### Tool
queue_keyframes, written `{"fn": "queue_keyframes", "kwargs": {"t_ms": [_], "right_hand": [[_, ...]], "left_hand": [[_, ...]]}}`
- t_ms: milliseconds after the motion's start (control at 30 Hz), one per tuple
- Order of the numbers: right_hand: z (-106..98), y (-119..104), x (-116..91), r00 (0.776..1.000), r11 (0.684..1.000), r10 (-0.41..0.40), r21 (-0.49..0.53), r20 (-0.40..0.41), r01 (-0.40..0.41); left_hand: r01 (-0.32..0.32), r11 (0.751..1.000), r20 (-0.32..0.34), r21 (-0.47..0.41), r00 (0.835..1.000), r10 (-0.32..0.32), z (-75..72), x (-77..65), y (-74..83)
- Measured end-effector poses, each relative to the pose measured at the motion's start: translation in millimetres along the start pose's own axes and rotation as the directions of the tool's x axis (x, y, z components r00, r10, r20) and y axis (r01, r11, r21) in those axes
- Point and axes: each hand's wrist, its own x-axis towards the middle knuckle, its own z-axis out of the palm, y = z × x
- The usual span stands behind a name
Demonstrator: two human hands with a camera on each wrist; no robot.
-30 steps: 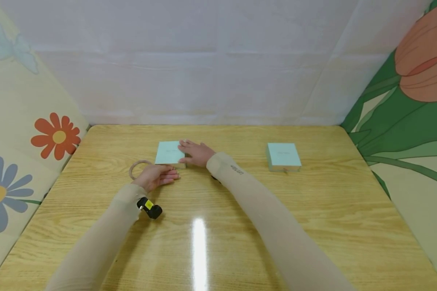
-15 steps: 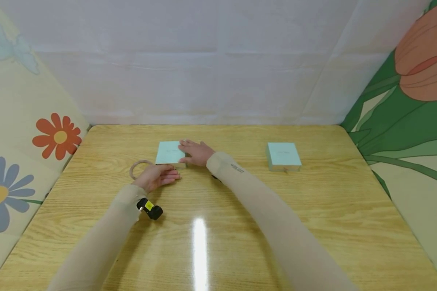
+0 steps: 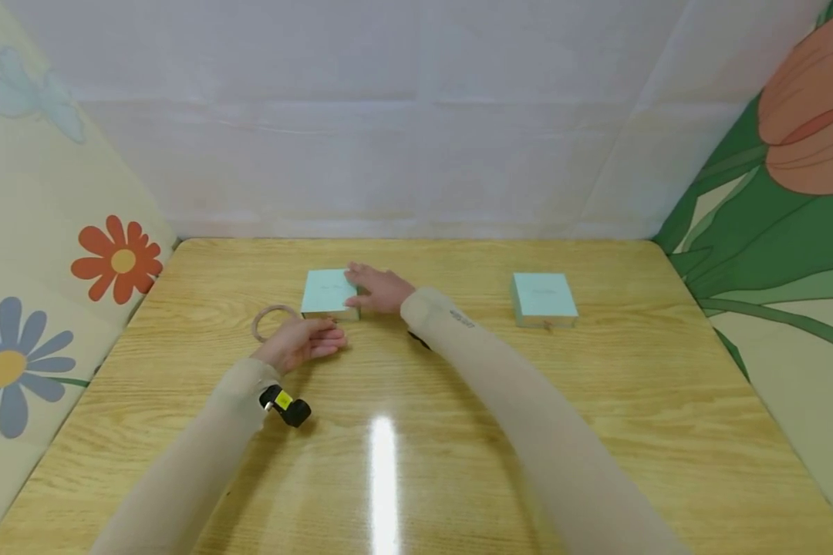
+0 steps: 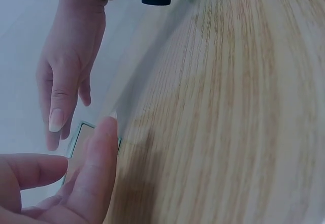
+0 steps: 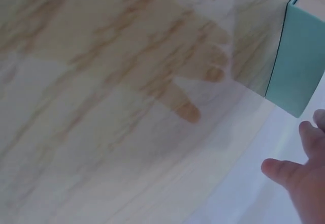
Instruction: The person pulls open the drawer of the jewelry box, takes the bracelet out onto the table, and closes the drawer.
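A pale turquoise square box (image 3: 325,291) lies left of centre on the table, with a beige front face (image 4: 81,138). My left hand (image 3: 298,344) is at its front edge, palm turned sideways. Its thumb and fingers are apart in the left wrist view, with nothing seen between them. Over the box's right side, my right hand (image 3: 383,290) spreads its fingers, which overlap the lid in the head view. The right wrist view shows those fingers beside the box's turquoise side (image 5: 297,56). A thin pinkish-brown ring (image 3: 275,307) lies beside the left hand, partly hidden by it.
Another turquoise box (image 3: 544,294) sits on the right of the wooden table (image 3: 444,432), a small tab at its front. A white sheet (image 3: 416,154) hangs behind the table. Flower-printed panels (image 3: 14,254) stand on both sides.
The head view has shifted slightly, so everything appears a little further right. The left hand has eased slightly back from the box's front; the right hand stays in place over the box.
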Motion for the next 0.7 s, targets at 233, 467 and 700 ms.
{"fn": "queue_keyframes", "kwargs": {"t_ms": [233,467,700], "right_hand": [[-1,-4,-12,0.999,0.998,0.005,-0.068,-0.031,-0.007],[-8,-2,-25,0.997,0.994,0.002,-0.106,-0.073,-0.01],[-16,5,-39,0.993,0.997,0.002,-0.072,-0.121,-0.011]], "left_hand": [[-0.012,1.0,-0.002,0.0,1.0,0.012,3.4,-3.8,-0.8],[-0.029,0.999,0.001,0.015,1.0,0.029,6.5,-7.6,-1.8],[-0.054,0.998,0.006,0.04,0.999,0.054,11.2,-9.5,-4.0]]}}
